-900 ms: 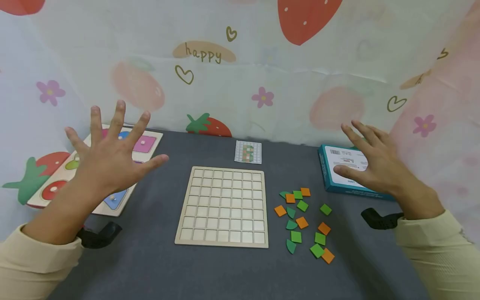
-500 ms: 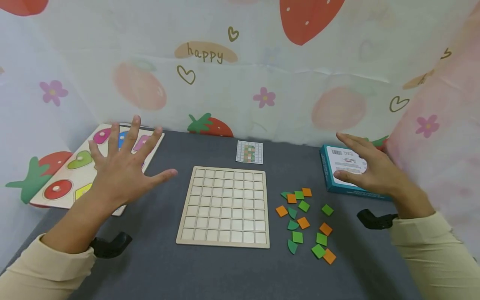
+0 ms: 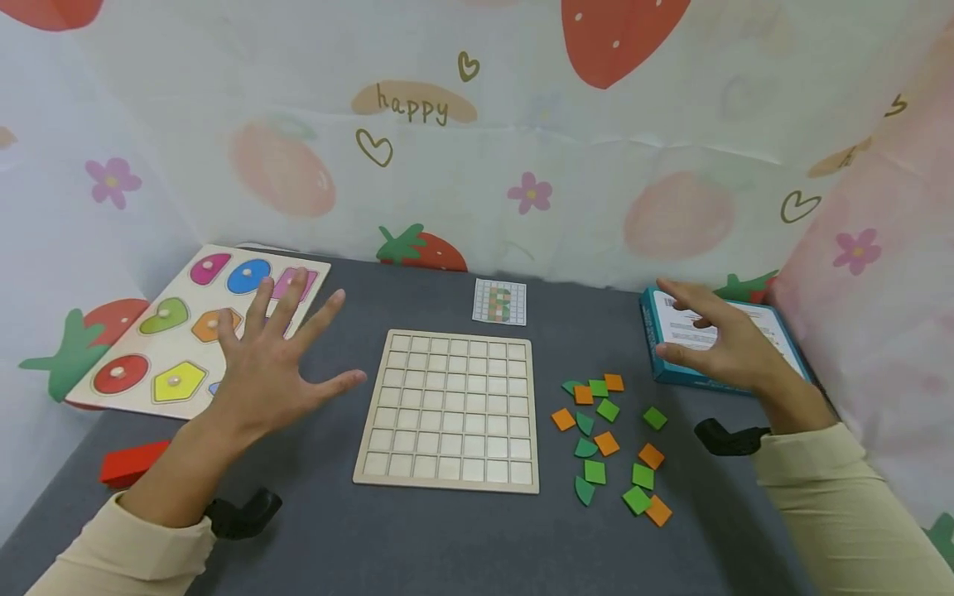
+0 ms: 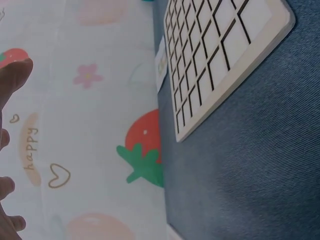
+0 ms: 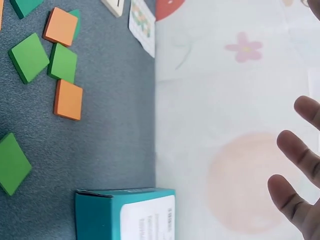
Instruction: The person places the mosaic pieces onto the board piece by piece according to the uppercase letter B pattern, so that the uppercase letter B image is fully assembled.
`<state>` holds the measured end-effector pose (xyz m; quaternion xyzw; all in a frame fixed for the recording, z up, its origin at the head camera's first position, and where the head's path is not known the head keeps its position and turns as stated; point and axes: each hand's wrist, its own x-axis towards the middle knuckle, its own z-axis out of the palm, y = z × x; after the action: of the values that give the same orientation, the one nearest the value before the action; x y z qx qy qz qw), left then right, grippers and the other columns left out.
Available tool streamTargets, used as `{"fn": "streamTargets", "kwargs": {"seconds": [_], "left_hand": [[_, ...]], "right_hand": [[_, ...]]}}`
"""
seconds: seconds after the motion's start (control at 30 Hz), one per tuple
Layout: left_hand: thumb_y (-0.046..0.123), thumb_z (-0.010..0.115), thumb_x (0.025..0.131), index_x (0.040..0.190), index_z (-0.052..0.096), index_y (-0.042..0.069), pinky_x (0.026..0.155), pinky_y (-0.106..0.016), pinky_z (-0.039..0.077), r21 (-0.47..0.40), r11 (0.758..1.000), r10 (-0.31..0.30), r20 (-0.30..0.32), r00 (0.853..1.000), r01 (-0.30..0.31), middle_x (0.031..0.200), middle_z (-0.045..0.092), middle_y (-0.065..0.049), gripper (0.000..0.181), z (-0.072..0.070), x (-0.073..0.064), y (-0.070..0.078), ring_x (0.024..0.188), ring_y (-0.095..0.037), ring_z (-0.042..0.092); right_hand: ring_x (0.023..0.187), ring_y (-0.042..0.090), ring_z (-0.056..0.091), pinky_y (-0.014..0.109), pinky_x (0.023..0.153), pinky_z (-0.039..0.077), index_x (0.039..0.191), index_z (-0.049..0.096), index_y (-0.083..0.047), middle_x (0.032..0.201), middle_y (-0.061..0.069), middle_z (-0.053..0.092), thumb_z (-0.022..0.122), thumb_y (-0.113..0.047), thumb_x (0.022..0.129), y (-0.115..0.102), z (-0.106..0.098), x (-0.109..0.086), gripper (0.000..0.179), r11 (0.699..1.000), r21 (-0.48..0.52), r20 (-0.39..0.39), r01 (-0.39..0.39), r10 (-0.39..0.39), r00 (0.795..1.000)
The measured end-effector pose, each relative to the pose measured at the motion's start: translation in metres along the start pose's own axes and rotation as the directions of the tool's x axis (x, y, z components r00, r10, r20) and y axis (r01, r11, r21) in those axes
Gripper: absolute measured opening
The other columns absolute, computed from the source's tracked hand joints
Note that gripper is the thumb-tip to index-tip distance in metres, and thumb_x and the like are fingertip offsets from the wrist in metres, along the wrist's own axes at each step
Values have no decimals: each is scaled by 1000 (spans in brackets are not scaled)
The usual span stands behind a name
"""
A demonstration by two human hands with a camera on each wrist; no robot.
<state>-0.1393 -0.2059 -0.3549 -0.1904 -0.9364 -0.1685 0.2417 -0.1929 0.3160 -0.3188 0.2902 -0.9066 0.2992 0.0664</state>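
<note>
My left hand (image 3: pixel 272 372) hovers with spread fingers between the knob puzzle board (image 3: pixel 175 331) and the wooden grid board (image 3: pixel 447 410), holding nothing. On the other side, my right hand (image 3: pixel 734 339) is held in the air by the teal box (image 3: pixel 689 377), its fingers apart from the thumb and nothing between them. The square cells of the grid board bear no tiles. To its right lie scattered orange square tiles (image 3: pixel 607 444), light green square tiles (image 3: pixel 595 472) and dark green rounded tiles (image 3: pixel 585 491). In the right wrist view, an orange tile (image 5: pixel 68 100) lies beyond the box.
A small pattern card (image 3: pixel 499 302) lies behind the grid board. Near the left forearm is a red block (image 3: pixel 134 463). A printed cloth (image 3: pixel 447 182) closes off the back and sides of the grey table (image 3: pixel 447 538).
My left hand has come down and to the right, uncovering more of the puzzle board and the red block. The right hand has sunk a little and shifted slightly left.
</note>
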Motion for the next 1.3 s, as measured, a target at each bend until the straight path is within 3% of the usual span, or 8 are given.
{"fn": "streamTargets", "kwargs": {"seconds": [0.37,0.73,1.13,1.3], "left_hand": [[55,71,75,152,35,25,97,-76,-2,-26,999,-16,63,998,18,158,17,-16,90,19,-14,4,141,-44,7],[55,73,76,152,34,30,96,-78,0,-51,999,-9,130,991,16,159,15,-15,89,37,-25,6,142,-44,5],[57,70,80,151,36,29,96,-78,5,-93,996,8,232,973,14,159,15,-12,84,51,-34,9,141,-45,7],[56,70,80,149,40,26,95,-78,9,-112,994,27,262,965,3,158,18,-14,82,56,-39,10,141,-45,8]], "right_hand": [[121,41,40,61,88,35,152,33,-13,147,20,36,78,-14,83,12,10,-3,83,999,6,0,-37,37,999],[131,44,30,68,92,31,151,35,-11,150,20,34,78,-20,83,19,18,-4,81,997,-11,28,-81,81,996],[134,46,28,68,103,14,148,40,-7,148,23,35,79,-15,82,27,24,-5,78,1000,14,7,10,-10,1000],[134,47,26,65,106,6,148,40,-5,148,24,35,78,-16,83,27,26,-5,77,1000,11,15,4,-4,1000]]}}
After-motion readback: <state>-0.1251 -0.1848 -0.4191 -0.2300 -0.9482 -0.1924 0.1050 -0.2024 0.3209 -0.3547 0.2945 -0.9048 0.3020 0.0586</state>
